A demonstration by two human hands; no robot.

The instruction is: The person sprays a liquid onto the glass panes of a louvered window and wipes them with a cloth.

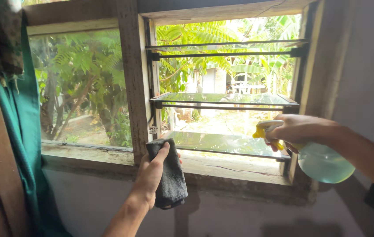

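A green curtain (18, 131) hangs at the far left of the window, soft and creased, pulled aside so the glass is uncovered. Next to it sits the fixed pane (81, 87), flat and slightly hazy, set in a rough, weathered wooden frame (130, 79) whose grain is grey and cracked.

Below the frame's centre post, the left hand (152, 173) is closed around a dark grey cloth (171, 180). The thumb presses the top of the cloth against the post's foot, and the rest hangs limp below the sill (235, 169), folded and thick like a nappy microfibre; held flat this way, it presents a broad face to the wood and glass.

Right of the post, glass louvres (226, 98) lie tilted open in dark metal clips, thin, smooth and reflective, with green foliage showing between them.

At the lowest louvre's right end, the right hand (299, 129) grips a spray bottle (323, 162) by its neck, fingers wrapped over the yellow trigger head (264, 131). The nozzle points left toward the louvres. The bottle's rounded, translucent body hangs below the wrist, holding pale bluish liquid, just beside the plain plastered wall (362, 66).
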